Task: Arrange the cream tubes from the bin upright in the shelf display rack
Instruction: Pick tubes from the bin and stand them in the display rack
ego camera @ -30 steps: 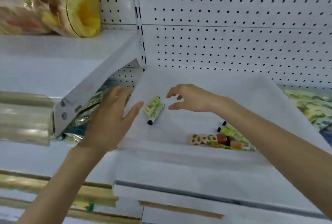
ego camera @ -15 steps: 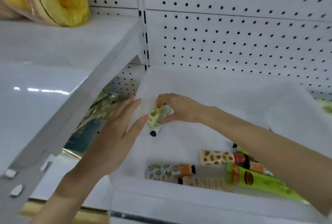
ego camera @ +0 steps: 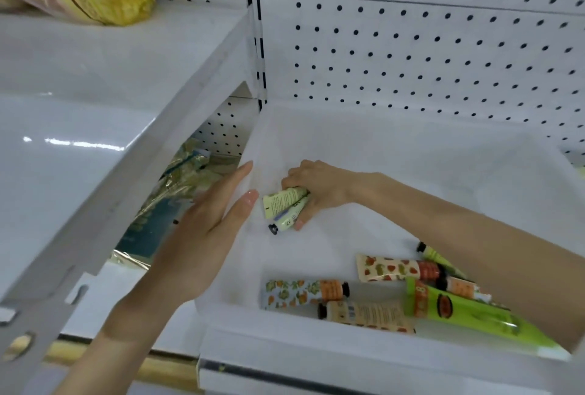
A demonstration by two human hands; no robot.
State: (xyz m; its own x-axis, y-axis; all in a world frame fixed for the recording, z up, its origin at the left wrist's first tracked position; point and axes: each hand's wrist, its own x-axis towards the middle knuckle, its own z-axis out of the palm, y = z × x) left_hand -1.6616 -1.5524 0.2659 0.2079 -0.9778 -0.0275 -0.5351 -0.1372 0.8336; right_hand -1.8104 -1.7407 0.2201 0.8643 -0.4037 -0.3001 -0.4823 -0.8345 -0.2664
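Since half a second ago the right hand (ego camera: 319,188) has closed round two pale green tubes (ego camera: 285,204) at the far left of the bin (ego camera: 411,154), fingers curled over them. Their long axes slant near-left, black cap lowest. The left hand (ego camera: 202,236), fingers straight, presses the bin's left wall, nearer than the other tubes (ego camera: 364,312) lying flat near right.

Closed right hand (ego camera: 319,190) round small green tubes (ego camera: 294,214): one second ago spread open above them, half second ago only fingertips on them. Rolled tubes over: printed back label (ego camera: 280,201) up now, patterned face out of sight. Black cap (ego camera: 273,229) aimed down-left. Moved view nearer and lower over bin (ego camera: 285,331), bringing more loose tubes (ego camera: 294,293) at front right into sight.
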